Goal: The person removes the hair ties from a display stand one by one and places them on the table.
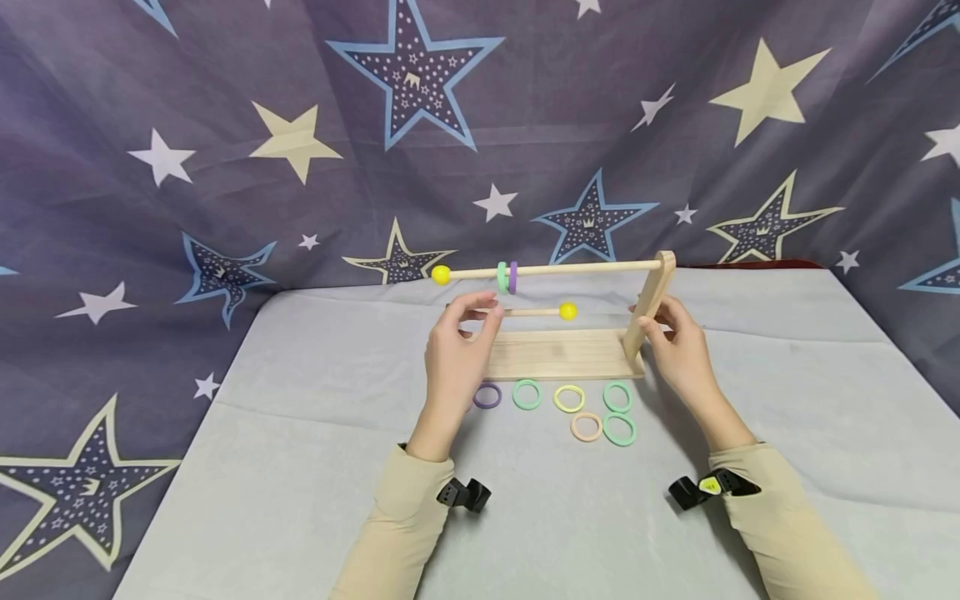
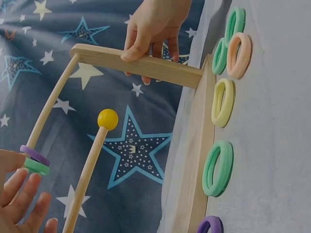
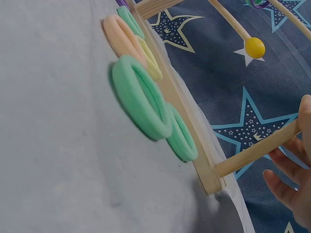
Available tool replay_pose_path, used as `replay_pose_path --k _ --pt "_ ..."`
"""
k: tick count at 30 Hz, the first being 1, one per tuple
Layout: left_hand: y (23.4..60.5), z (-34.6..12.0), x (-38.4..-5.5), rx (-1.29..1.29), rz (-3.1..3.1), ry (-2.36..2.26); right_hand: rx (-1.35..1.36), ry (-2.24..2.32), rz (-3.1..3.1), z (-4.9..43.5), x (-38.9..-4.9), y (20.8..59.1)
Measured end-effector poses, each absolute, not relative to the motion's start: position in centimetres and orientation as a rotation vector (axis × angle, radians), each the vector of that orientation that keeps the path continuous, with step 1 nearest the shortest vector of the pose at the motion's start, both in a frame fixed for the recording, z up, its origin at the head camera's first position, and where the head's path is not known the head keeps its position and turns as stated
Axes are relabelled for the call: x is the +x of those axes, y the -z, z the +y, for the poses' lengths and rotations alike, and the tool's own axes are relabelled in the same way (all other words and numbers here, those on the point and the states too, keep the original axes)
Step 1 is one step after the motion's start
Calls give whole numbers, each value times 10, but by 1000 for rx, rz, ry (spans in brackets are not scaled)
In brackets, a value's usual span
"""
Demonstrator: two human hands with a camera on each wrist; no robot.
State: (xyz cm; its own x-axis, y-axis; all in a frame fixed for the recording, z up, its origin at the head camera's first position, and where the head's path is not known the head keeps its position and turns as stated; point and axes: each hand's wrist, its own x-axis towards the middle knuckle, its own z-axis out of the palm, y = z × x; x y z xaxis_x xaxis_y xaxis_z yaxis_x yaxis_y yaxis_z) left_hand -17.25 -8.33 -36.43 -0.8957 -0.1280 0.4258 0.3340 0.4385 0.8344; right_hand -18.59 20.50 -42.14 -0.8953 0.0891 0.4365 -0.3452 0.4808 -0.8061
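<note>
A wooden stand has a flat base (image 1: 551, 354), an upright post (image 1: 648, 308) at its right end and two rods tipped with yellow balls. On the upper rod (image 1: 585, 268) hang a green ring (image 1: 502, 277) and a purple ring (image 1: 513, 277) side by side. My left hand (image 1: 459, 350) is close to these rings, its fingers loosely bent; whether the fingertips touch the green ring I cannot tell. It partly covers the lower rod (image 1: 532, 312) and the base's left end. With thumb and fingers, my right hand (image 1: 681, 346) grips the post.
Several loose rings lie on the grey cloth before the base: purple (image 1: 487, 396), green (image 1: 527, 394), yellow (image 1: 569, 398), peach (image 1: 587, 427) and more green (image 1: 619, 429). Behind the table hangs a star-patterned curtain (image 1: 300, 225).
</note>
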Motion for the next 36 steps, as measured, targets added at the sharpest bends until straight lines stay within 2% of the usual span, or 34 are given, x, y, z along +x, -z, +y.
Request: replay_pose_path --k 36 --pt "353 -75 -184 -80 -2344 1402 219 -1370 -2300 207 -190 427"
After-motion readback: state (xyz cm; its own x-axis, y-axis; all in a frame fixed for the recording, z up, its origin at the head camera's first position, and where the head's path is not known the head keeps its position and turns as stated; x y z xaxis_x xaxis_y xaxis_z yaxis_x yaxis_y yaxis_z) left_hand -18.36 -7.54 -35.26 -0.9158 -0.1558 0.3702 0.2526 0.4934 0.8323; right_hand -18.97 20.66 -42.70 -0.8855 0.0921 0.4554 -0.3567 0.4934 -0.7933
